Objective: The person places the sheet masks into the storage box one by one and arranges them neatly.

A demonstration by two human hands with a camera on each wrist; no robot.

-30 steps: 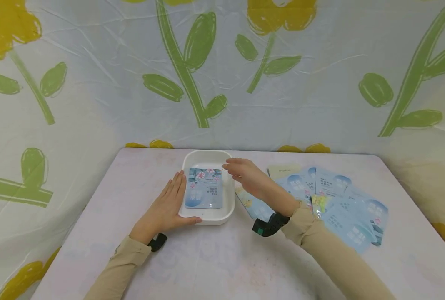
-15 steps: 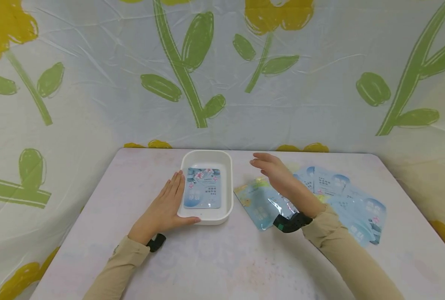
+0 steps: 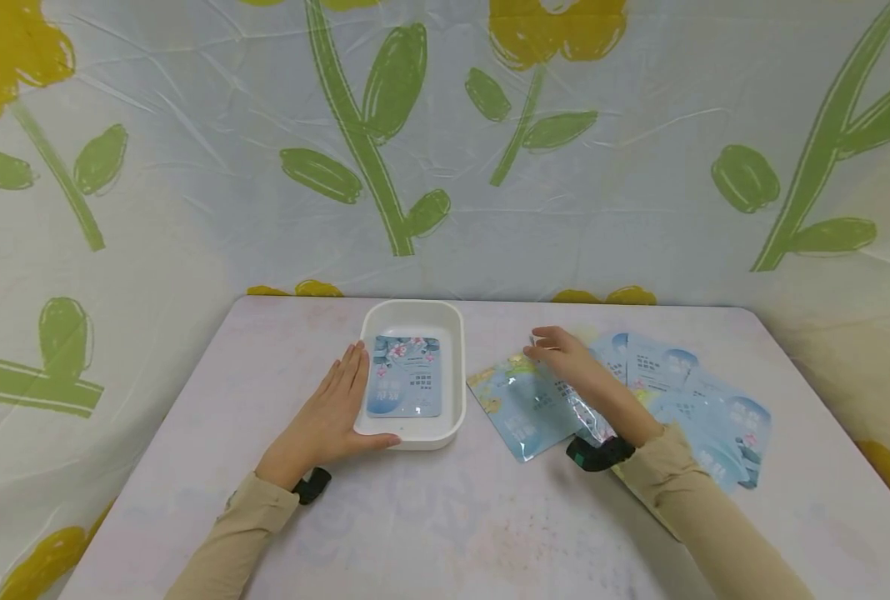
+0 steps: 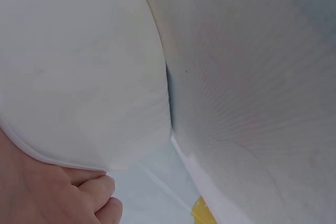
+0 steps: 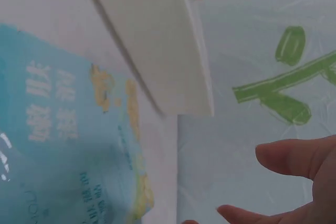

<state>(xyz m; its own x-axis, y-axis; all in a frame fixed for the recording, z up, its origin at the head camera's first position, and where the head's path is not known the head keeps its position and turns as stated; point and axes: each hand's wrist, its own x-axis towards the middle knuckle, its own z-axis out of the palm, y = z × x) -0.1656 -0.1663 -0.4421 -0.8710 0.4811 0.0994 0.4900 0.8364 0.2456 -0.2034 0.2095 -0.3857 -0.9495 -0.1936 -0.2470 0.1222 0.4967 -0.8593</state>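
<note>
R hand (image 3: 576,362) had moved from tray (image 3: 407,431) to over pouches (image 3: 520,408), fingers apart, nothing seen held, contact unclear; work apparently had shifted to those. On table (image 3: 415,542): pouches spread R, tray ctr. L hand (image 3: 323,422), fingers straight, rested vs tray's side. 1 pouch (image 3: 405,375) lay in tray.

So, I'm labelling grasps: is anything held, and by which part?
Nothing's gripped: the left hand touches the white tray at its left and near rim; the right hand holds nothing.
</note>
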